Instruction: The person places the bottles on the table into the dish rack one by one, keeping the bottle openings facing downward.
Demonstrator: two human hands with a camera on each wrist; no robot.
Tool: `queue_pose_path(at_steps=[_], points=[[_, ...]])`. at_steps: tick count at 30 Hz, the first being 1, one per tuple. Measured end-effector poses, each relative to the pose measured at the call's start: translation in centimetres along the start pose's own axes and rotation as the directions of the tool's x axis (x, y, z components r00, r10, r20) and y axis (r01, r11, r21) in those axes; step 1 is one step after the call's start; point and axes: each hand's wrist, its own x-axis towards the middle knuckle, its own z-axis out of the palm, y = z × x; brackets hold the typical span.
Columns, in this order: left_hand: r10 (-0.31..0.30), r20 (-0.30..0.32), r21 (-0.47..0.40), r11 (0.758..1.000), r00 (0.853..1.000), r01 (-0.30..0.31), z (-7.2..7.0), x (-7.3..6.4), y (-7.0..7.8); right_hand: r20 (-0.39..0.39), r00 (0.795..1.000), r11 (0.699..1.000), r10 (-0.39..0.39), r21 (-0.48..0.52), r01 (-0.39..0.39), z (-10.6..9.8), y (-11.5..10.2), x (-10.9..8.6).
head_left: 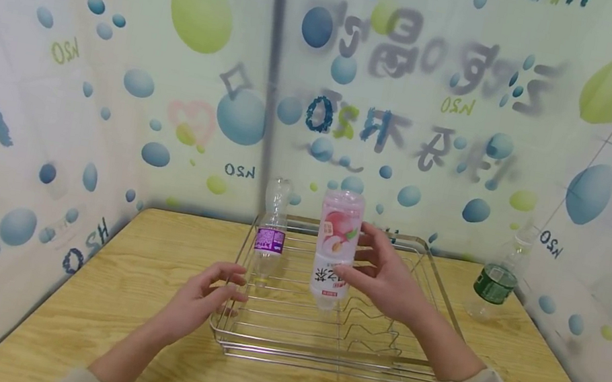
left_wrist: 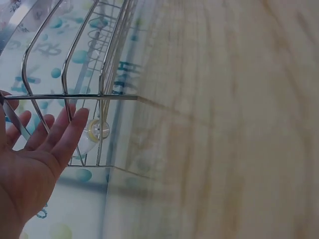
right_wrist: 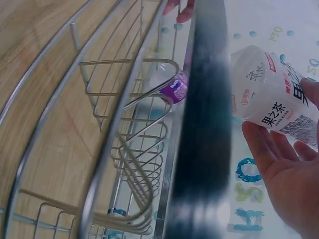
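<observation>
My right hand (head_left: 389, 279) grips a bottle with a pink peach label (head_left: 338, 234), neck down, above the middle of a wire rack (head_left: 277, 352). In the right wrist view the fingers and thumb lie around the bottle's white lower label (right_wrist: 279, 94). Near the rack's left front corner is my left hand (head_left: 196, 303), its fingers loosely bent and holding nothing. The left wrist view shows those fingers (left_wrist: 75, 129) close against the side wires; whether they touch cannot be told. A clear bottle with a purple label (head_left: 270, 241) stands neck down in the rack's left part.
A clear bottle with a green label (head_left: 495, 284) stands upright on the wooden table (head_left: 168, 242) at the right. Wavy wire dividers (head_left: 374, 329) fill the rack's right part. Patterned curtains (head_left: 190, 82) close in the table at the back and sides.
</observation>
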Motion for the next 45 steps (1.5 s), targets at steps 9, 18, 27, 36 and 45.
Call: queue_pose_path(at_steps=[9,18,27,36,45], points=[[0.036,0.054,-0.113,0.993,0.998,-0.029,-0.2,0.0,-0.8,-0.03,1.0,1.0,-0.009,-0.02,0.008,-0.2,-2.5,1.8],[0.047,0.069,-0.159,0.987,0.997,-0.036,-0.5,-0.1,-1.0,-0.094,0.995,0.999,0.016,-0.038,-0.02,-0.3,-4.3,5.2],[0.059,0.068,-0.194,0.98,0.996,-0.045,-0.4,0.0,-1.1,-0.147,0.988,0.996,0.05,0.085,-0.038,0.7,-3.3,8.4],[0.029,0.032,-0.176,0.984,0.999,-0.023,0.0,0.1,-0.8,-0.19,0.975,0.981,0.113,0.177,-0.079,2.3,-0.7,10.9],[0.012,0.026,-0.171,0.985,1.0,-0.008,0.1,0.1,-0.6,-0.194,0.963,0.965,0.187,0.222,-0.142,3.7,1.3,12.1]])
